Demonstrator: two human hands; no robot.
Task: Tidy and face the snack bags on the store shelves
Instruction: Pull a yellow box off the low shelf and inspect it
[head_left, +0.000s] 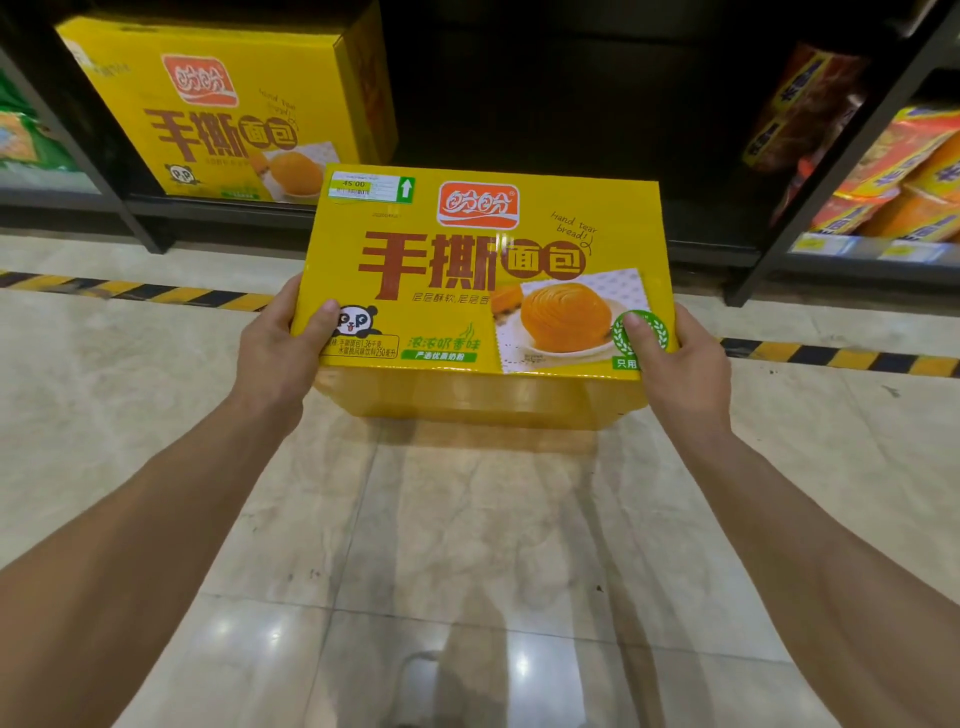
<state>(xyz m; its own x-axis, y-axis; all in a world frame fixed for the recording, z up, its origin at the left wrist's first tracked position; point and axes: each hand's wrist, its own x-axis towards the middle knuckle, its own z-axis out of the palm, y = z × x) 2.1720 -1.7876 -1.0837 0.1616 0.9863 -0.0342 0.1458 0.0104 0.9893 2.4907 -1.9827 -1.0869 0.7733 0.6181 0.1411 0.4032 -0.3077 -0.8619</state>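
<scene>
Held above the floor at frame centre, the yellow hand-tear bread box (485, 280) is gripped at its near corners by the left hand (280, 353) and right hand (675, 358), thumbs on top; shelving seems underway; next, slide it label-forward into the dark bottom shelf (545, 228) beside the matching box (228, 109) at upper left.

Arms outstretched; left grip (275, 356), right grip (685, 366) clasp box (467, 270) sides, thumbs atop.

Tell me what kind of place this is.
Probably a grocery store aisle: a yellow bread box with a price sticker, a matching box on the black shelf, and orange snack bags above shelf price tags.
</scene>
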